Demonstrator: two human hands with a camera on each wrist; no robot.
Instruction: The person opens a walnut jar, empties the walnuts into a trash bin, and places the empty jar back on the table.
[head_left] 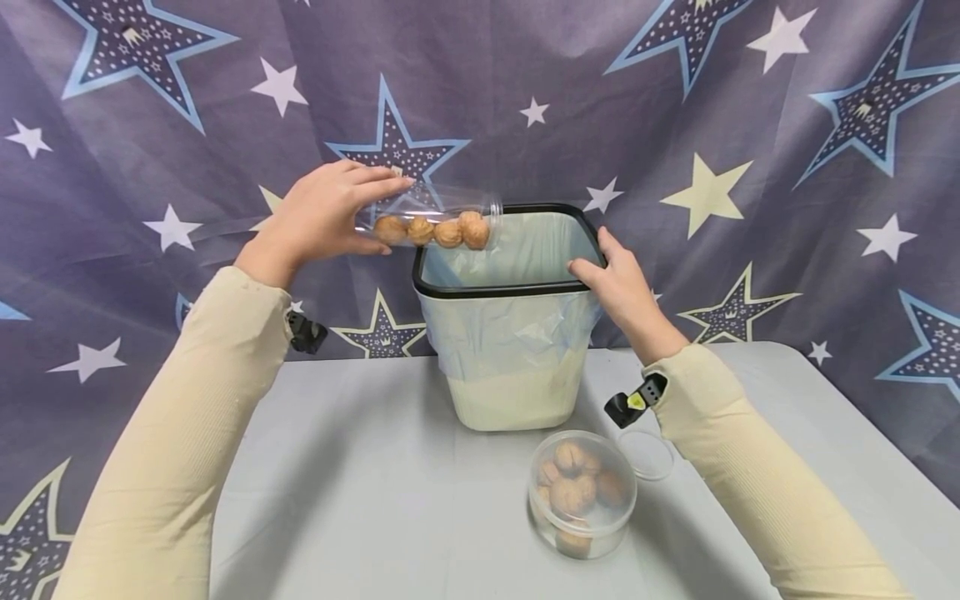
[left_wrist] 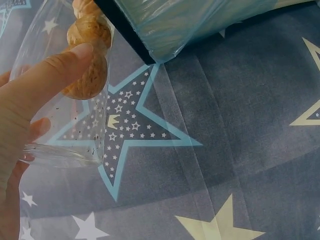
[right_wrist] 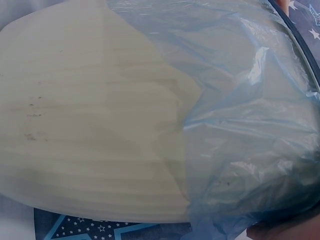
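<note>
While backed by a star-printed curtain [head_left: 480, 50] and set far back on a grey tabletop [head_left: 345, 483]: an upright cream bin [head_left: 517, 404], open-topped, with a bluish liner [head_left: 510, 329] and a black rim [head_left: 502, 292]. Grips that rim on the right with the right hand [head_left: 626, 287], thumb inside, fingers outside. Grasps a clear jar [head_left: 435, 208] with the left hand [head_left: 326, 208], fingers over the top, thumb low on the near side. As for the jar: lies nearly level, with its long axis left to right, its base by the left palm and its mouth to the right, apparently just above the back left of the bin's opening; well apart from the right hand. In front of the bin, nearer the right hand: a lidded round tub [head_left: 603, 521] with walnuts [head_left: 566, 497] inside and a thin clear disc [head_left: 647, 456] just beside it. Smallest of all: at least four walnuts [head_left: 448, 233] in a row along the jar's lower side.
</note>
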